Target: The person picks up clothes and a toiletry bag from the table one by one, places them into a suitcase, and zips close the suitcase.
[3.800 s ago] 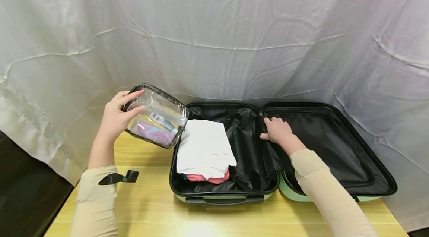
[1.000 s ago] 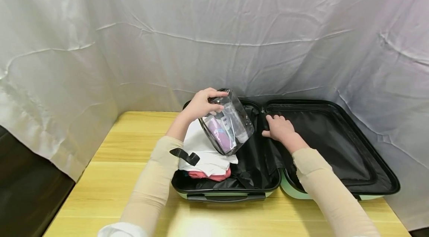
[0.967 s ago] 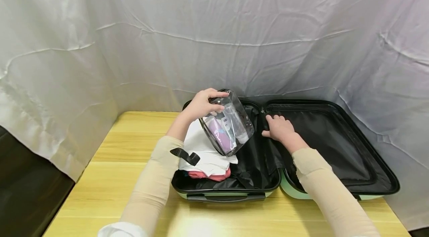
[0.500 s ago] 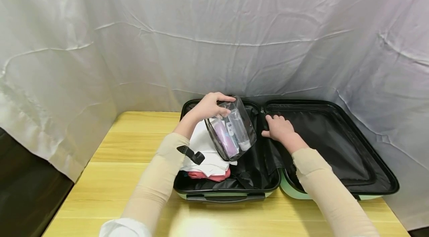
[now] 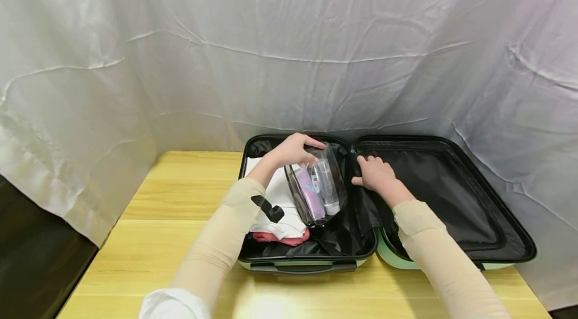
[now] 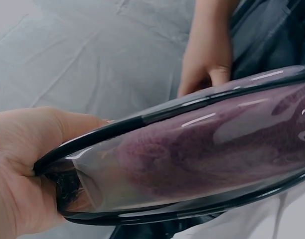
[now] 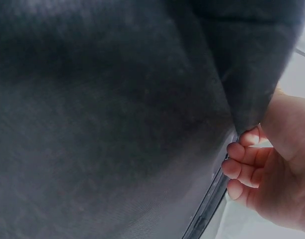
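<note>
My left hand (image 5: pixel 295 151) grips one end of a clear, black-edged toiletry bag (image 5: pixel 311 196). A purple item and a clear bottle show through its sides; in the left wrist view a fuzzy purple thing fills the bag. Tilted, the bag hangs inside the left half of the open suitcase (image 5: pixel 311 261), partly over folded white clothes (image 5: pixel 277 201) with a red cloth (image 5: pixel 282 237) beneath. Near the hinge, my right hand (image 5: pixel 376 173) pinches the edge of the black fabric divider (image 7: pixel 117 124), seen close up in the right wrist view.
The suitcase's other half (image 5: pixel 444 193), black-lined, lies opened out to the right. Both halves rest on a wooden table (image 5: pixel 180 198). A pale curtain (image 5: pixel 289 58) hangs close behind, and the suitcase handle (image 5: pixel 302 268) faces the front.
From the left of the suitcase, my left hand has brought the toiletry bag rightward over the clothes, then lowered it between the walls. My right hand keeps its place on the divider.
</note>
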